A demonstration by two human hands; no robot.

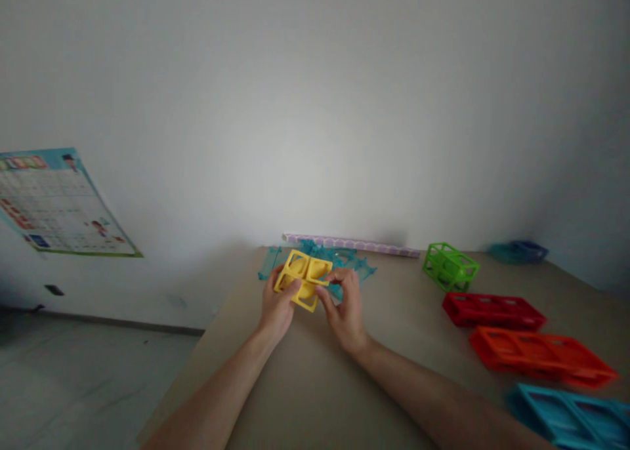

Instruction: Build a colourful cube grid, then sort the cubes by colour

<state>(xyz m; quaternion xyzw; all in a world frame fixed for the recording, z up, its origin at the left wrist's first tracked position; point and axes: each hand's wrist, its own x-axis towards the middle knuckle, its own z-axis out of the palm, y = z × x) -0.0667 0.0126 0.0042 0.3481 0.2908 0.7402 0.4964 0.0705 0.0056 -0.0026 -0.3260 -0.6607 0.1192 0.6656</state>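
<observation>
A: What are the hands on?
B: A yellow, plastic-looking open frame of square cells (pixel 309 267), held up above the beige tabletop (pixel 305 391). The left hand (pixel 276 309) grips its left side, thumb across the face. The right hand (pixel 348 312) pinches its right edge between thumb and forefinger.
A: And behind it?
B: Translucent teal plastic pieces (pixel 365 268) in a loose cluster, then a long purple-and-white patterned strip (pixel 354 244) along the wall.
A: To the right?
B: A bright green open-framed box (pixel 450 267) at the back, then red (pixel 492 310), orange (pixel 541 356) and blue (pixel 573 412) long framed blocks, coming nearer in that order. In the far corner lies something dark blue (pixel 529 251), too blurred to make out properly.
</observation>
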